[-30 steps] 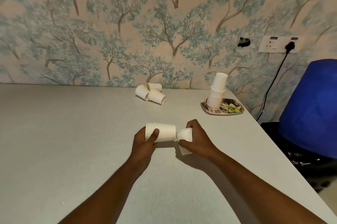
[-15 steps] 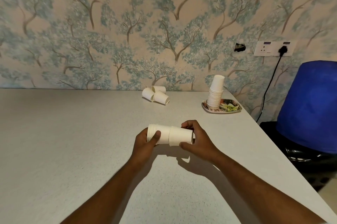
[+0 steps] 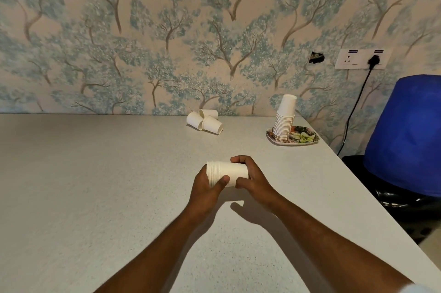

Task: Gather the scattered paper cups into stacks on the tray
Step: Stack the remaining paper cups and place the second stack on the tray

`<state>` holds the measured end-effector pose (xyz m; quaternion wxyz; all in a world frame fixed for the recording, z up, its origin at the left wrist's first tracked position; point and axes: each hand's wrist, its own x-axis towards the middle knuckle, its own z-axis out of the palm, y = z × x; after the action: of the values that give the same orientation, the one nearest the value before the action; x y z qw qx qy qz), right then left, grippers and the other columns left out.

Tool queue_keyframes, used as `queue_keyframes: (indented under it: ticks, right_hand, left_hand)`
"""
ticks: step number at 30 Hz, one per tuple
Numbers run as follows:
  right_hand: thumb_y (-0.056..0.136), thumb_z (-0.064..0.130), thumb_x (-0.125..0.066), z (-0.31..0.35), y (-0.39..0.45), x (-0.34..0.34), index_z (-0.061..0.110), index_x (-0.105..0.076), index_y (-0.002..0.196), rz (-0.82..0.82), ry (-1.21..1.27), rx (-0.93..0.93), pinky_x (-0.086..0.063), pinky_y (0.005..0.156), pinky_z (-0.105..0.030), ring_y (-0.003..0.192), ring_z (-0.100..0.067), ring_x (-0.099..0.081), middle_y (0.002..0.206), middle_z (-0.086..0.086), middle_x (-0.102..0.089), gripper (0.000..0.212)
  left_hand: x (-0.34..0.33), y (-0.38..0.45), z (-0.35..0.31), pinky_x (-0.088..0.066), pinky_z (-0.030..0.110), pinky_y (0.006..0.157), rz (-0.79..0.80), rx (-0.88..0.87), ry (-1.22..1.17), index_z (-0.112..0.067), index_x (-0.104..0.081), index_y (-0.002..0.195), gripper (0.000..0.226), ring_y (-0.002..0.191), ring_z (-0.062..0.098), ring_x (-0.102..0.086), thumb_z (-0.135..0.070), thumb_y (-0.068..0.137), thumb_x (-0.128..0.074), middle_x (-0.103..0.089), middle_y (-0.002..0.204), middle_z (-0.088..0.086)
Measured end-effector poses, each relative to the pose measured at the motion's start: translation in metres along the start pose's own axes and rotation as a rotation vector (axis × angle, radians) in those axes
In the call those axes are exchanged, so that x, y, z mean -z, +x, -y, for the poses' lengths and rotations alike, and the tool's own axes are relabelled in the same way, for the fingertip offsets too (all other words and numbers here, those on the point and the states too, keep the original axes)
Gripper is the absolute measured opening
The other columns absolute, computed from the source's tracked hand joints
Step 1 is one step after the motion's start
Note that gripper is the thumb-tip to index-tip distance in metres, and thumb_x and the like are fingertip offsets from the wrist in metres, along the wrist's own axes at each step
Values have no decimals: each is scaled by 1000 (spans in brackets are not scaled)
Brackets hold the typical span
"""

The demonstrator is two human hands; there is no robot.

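A short stack of white paper cups (image 3: 228, 172) lies sideways between both hands, just above the table's middle. My left hand (image 3: 206, 186) grips its rim end. My right hand (image 3: 253, 178) wraps the base end, pressed against the outer cup. Far back, three loose white cups (image 3: 205, 122) lie on their sides, touching one another. At the back right, a tall upside-down stack of cups (image 3: 284, 120) stands on the left part of a floral tray (image 3: 307, 140).
The grey table (image 3: 95, 185) ends in an edge running diagonally on the right. Beyond it stands a blue chair (image 3: 405, 135). A black cable (image 3: 353, 111) hangs from a wall socket (image 3: 362, 58) behind the tray.
My right hand has pushed a single cup fully onto the sideways stack held in my left hand. The two hands have come together around the stack.
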<state>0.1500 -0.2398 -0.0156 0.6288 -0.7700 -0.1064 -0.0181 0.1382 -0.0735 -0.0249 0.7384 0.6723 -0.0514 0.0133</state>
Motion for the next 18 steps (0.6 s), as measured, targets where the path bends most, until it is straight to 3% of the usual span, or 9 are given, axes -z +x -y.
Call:
queue_keyframes:
  ticks: [3,5,8,10,12,15,16,18]
  right_hand:
    - [73,21,-62,-7,17,-1,19,-49,133,8,22,-50,-56,79,-23,115,-19,-57,130,-4,-54,62]
    - [85,22,-63,-15,35,-2,22,-54,127,-43,78,-114,-56,74,-20,111,-19,-58,125,-3,-57,42]
    - [99,18,-63,-33,61,-3,20,-61,116,-157,172,-218,-60,77,-29,113,-27,-61,122,-7,-61,17]
    - [97,21,-68,-41,77,-6,15,-64,112,-264,363,-327,-60,85,-34,115,-30,-61,120,-11,-62,17]
    - [96,23,-71,-48,98,-10,12,-65,110,-375,483,-385,-57,83,-33,102,-25,-63,113,-12,-63,20]
    - [96,30,-70,-52,129,-10,10,-64,107,-485,430,-377,-47,60,-30,70,-17,-55,88,-9,-62,24]
    - [96,33,-70,-55,143,-10,11,-64,108,-512,362,-375,-50,61,-30,70,-15,-57,89,-7,-64,26]
    - [93,41,-71,-62,172,-12,16,-64,112,-549,117,-361,-58,77,-34,87,-15,-64,104,-2,-67,32]
  left_hand:
    - [8,12,2,-57,16,68,-13,-33,105,-20,-51,128,46,93,12,-68,-15,89,-74,-63,110,-1]
    - [14,25,7,-58,19,76,-26,-49,195,-18,-49,131,47,102,17,-64,-15,90,-74,-61,114,1]
    - [26,44,19,-60,17,74,-52,-18,107,-14,-49,133,52,107,21,-63,-9,88,-75,-59,119,6]
    - [37,60,27,-62,27,84,-78,8,34,-8,-48,137,57,114,27,-63,-5,87,-75,-59,125,12]
    - [52,82,36,-60,43,92,-108,13,13,-4,-47,139,59,120,32,-61,-2,86,-74,-58,129,16]
    - [72,108,44,-52,60,100,-148,29,-43,-2,-46,139,59,125,37,-57,-1,86,-72,-56,134,20]
    - [77,117,47,-51,62,100,-153,41,-70,-2,-46,139,58,126,39,-57,-1,87,-71,-55,135,21]
    - [80,127,50,-52,61,99,-148,56,-75,-4,-47,139,59,126,39,-57,-5,86,-71,-55,135,20]
